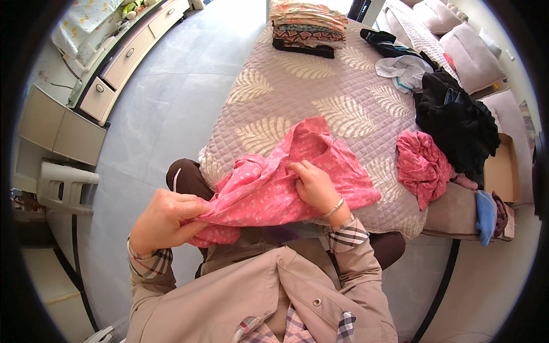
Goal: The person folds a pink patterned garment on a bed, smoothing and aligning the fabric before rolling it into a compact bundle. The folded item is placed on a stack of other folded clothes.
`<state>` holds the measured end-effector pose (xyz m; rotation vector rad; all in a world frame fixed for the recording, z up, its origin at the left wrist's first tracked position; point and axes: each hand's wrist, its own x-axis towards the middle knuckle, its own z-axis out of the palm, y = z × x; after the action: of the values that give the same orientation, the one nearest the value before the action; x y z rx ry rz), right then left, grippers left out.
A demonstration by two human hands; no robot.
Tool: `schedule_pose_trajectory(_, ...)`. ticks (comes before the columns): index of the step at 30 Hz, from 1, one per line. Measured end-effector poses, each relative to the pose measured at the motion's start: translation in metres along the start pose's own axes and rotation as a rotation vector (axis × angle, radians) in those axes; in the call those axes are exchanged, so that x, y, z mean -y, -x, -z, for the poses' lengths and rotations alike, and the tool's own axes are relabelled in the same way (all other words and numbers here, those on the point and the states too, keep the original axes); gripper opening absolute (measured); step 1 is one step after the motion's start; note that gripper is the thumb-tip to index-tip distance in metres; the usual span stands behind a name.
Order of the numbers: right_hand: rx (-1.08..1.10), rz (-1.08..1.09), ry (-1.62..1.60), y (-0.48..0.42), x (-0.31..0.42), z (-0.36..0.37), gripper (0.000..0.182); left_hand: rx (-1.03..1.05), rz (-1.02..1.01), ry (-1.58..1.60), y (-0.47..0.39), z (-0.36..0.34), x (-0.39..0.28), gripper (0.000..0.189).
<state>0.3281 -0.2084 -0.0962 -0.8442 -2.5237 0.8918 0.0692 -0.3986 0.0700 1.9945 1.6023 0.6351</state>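
Observation:
A pink garment with small white flowers [266, 201] lies crumpled across the near edge of a quilted cover [296, 94] with pale leaf patterns. My left hand [171, 218] grips a bunched end of it at the left, off the cover's edge. Near the garment's middle, beside an opening in the cloth, my right hand [315, 186] has hold of a fold, its fingers bent into the fabric. Some fingertips are hidden by the cloth. A second pink flowered cloth [422, 165] sits bunched to the right of my right hand.
Folded clothes [308, 30] form a stack at the far end. Along the right lie black clothing [456, 120], a white garment [403, 70], an open cardboard box [502, 171] and a blue cloth [485, 216], beside sofa cushions [472, 58]. A plastic stool [64, 186] and a drawer cabinet [128, 55] stand left.

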Motion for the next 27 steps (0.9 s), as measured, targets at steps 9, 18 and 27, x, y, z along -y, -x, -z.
schedule_pose_trajectory(9,-0.139,0.353,0.163,-0.036,-0.001,0.062,0.018,-0.043,0.025,0.088,0.015,-0.004,0.014,0.022)
schedule_pose_trajectory(18,-0.007,0.581,0.252,-0.071,-0.009,0.03,0.011,-0.093,0.033,0.059,0.022,0.003,0.013,0.02)
schedule_pose_trajectory(27,-0.939,0.717,0.63,-0.061,0.087,0.235,0.023,-0.873,-0.094,-0.233,-0.027,0.064,-0.016,0.014)
